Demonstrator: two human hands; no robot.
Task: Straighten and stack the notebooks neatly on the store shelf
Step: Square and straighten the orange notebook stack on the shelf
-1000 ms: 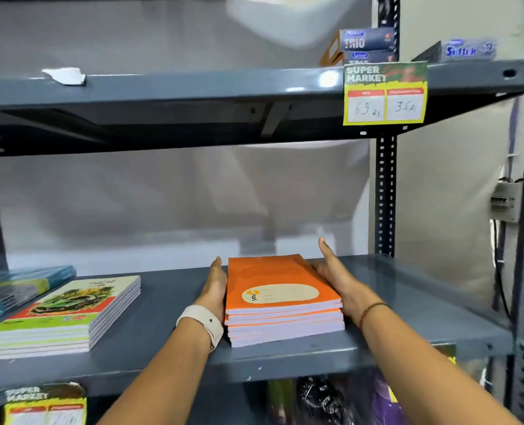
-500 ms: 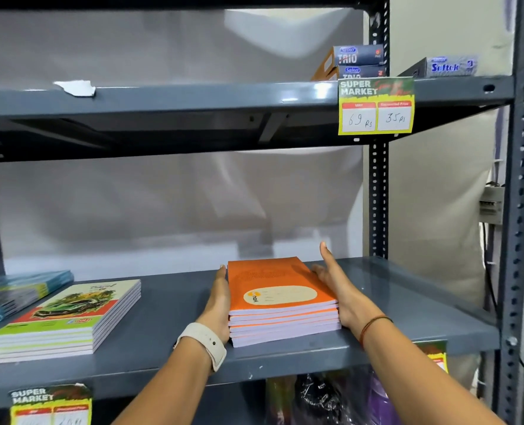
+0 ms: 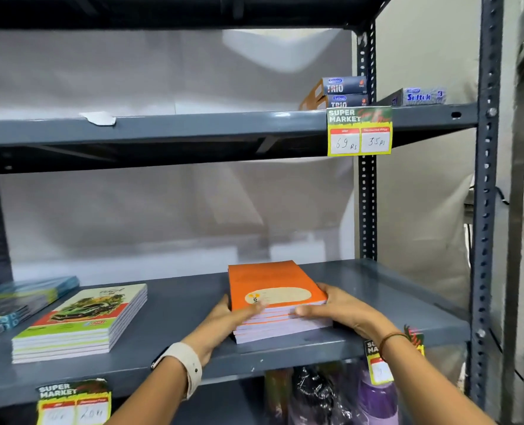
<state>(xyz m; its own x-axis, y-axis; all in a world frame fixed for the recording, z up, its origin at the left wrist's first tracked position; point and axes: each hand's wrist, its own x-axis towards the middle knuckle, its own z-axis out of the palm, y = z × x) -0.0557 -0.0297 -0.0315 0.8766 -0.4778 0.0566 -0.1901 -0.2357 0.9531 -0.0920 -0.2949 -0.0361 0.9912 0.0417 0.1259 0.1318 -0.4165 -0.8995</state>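
A stack of orange notebooks (image 3: 269, 283) lies on the grey metal shelf (image 3: 177, 305), right of centre. My left hand (image 3: 227, 320) grips the stack's front left corner, with fingers across the page edges. At the front right corner my right hand (image 3: 337, 308) holds the stack, thumb on the top cover and fingers along the front edge. To the left lies a second stack of notebooks with a green car cover (image 3: 82, 320). A third, blue-covered stack (image 3: 18, 299) sits at the far left, partly cut off by the frame.
The upper shelf (image 3: 193, 127) carries pen boxes (image 3: 343, 90) and a yellow price tag (image 3: 358, 133). Upright posts (image 3: 486, 210) stand at the right. More price tags (image 3: 73, 400) hang on the shelf's front lip. Bagged goods (image 3: 325, 397) sit below.
Both hands have slid from the sides of the orange stack to its front corners, fingers now pressed on the front edge. The camera has tilted upward.
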